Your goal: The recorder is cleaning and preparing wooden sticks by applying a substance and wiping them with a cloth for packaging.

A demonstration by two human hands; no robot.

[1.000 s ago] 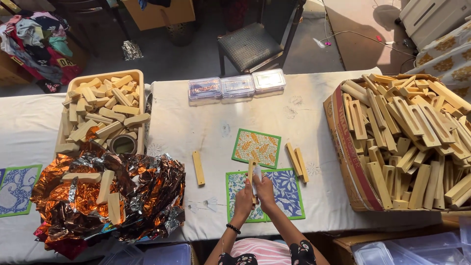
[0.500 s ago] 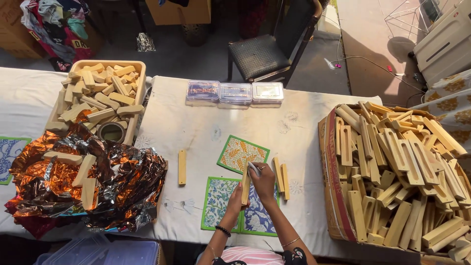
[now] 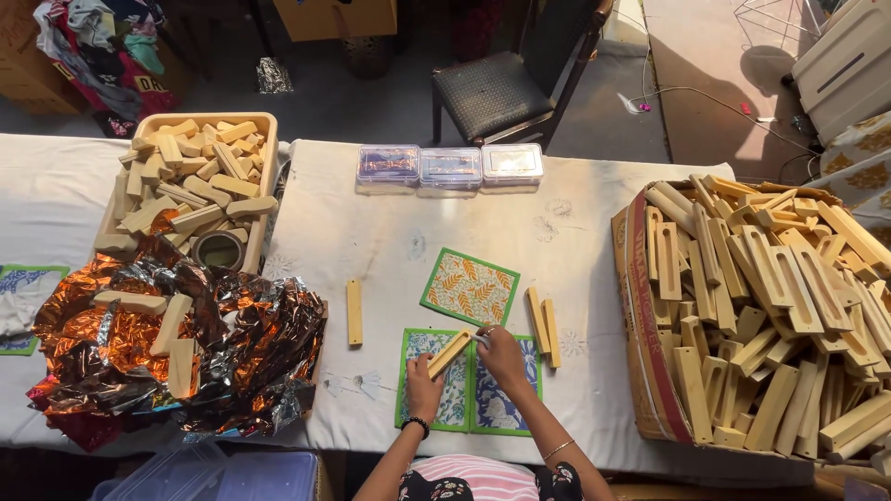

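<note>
My left hand (image 3: pixel 423 387) grips a pale slotted wooden block (image 3: pixel 451 352), held tilted above two blue floral tiles (image 3: pixel 471 401) with green borders. My right hand (image 3: pixel 499 355) is closed on something small and pale at the block's upper end; what it is I cannot make out. A green tile with an orange leaf pattern (image 3: pixel 470 287) lies just beyond. Two more wooden blocks (image 3: pixel 542 325) lie side by side to the right of my hands, and a single block (image 3: pixel 354 313) rests to the left.
A cardboard box (image 3: pixel 642 325) heaped with wooden blocks fills the right. A tan tray (image 3: pixel 271 176) of blocks sits far left, with crumpled orange foil (image 3: pixel 251 343) in front. Three clear plastic cases (image 3: pixel 450 165) line the far edge. A black chair (image 3: pixel 497 88) stands beyond.
The view has shifted so the table sits further left and lower. My left hand has tipped the block from upright to slanted, and my right hand stays at its top end.
</note>
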